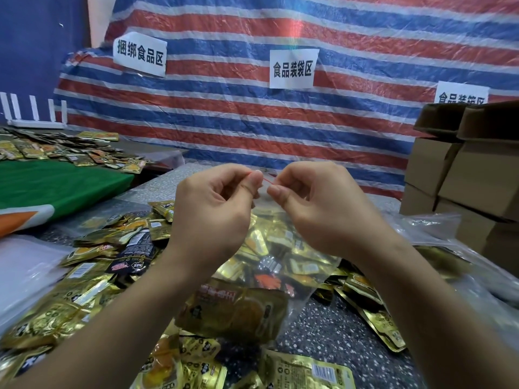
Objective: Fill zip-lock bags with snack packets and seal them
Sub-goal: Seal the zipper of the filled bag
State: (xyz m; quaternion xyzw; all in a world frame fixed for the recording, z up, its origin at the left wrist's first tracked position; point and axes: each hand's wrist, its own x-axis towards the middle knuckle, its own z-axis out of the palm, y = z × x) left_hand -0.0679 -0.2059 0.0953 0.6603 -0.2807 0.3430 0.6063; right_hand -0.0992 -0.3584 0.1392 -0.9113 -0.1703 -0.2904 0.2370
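Above the speckled grey table (pixel 331 329), left hand (pixel 213 211) and right hand (pixel 323 203) pinch the red-lined top edge of a clear plastic zip-lock bag (pixel 280 256) holding gold foil snack packets (pixel 233 310); loose packets lie around it.

Loose packets (pixel 92 279) left of the filled bag (pixel 269 265); boxes (pixel 463 175) right.

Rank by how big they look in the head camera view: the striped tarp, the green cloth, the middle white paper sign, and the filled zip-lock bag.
1. striped tarp
2. green cloth and zip-lock bag: look alike; the bag is nearer and partly hidden by the hands.
3. middle paper sign
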